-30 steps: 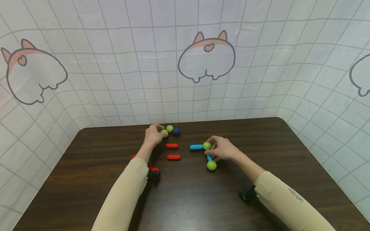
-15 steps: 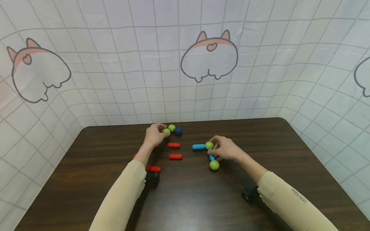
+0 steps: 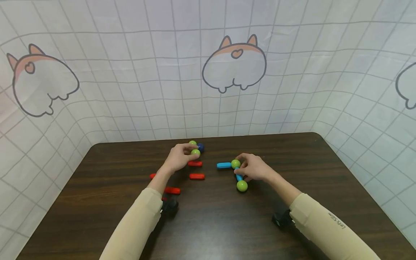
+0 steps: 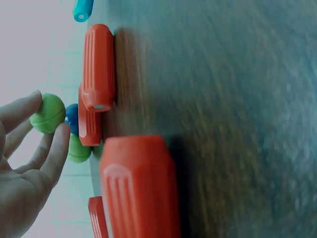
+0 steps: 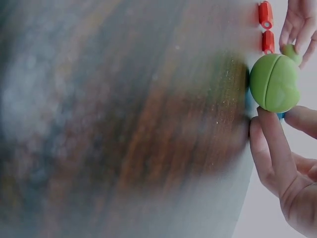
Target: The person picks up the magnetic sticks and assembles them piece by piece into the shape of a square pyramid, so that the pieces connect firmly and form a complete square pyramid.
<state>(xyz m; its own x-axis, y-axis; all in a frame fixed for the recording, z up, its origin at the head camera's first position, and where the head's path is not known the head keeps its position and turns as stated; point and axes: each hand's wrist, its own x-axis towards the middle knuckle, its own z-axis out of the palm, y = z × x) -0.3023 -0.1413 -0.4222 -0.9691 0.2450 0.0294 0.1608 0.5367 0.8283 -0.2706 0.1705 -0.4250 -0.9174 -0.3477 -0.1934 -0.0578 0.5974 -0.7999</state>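
My left hand (image 3: 178, 157) pinches a green ball (image 4: 47, 113) between thumb and fingers, lifted off the table. Just behind it sit another green ball (image 3: 192, 142) and a dark blue ball (image 3: 200, 147). My right hand (image 3: 253, 167) grips a light blue rod (image 3: 239, 178), partly hidden by the fingers. That rod has a green ball (image 3: 242, 186) at its near end and a second green ball (image 3: 235, 164) at its far end. From the far ball another light blue rod (image 3: 224, 165) extends leftward. The right wrist view shows the near ball (image 5: 275, 83) close above the fingertips.
Several red rods lie on the dark wooden table (image 3: 221, 224), including one red rod (image 3: 195, 164) beside the left hand, another red rod (image 3: 196, 176) nearer, and a red rod (image 3: 172, 190) by the left wrist. A white gridded curtain (image 3: 156, 72) stands behind the table.
My left hand has picked up the green ball and brought it right and slightly nearer, away from the far-left spot. The right hand stays with the blue rods.
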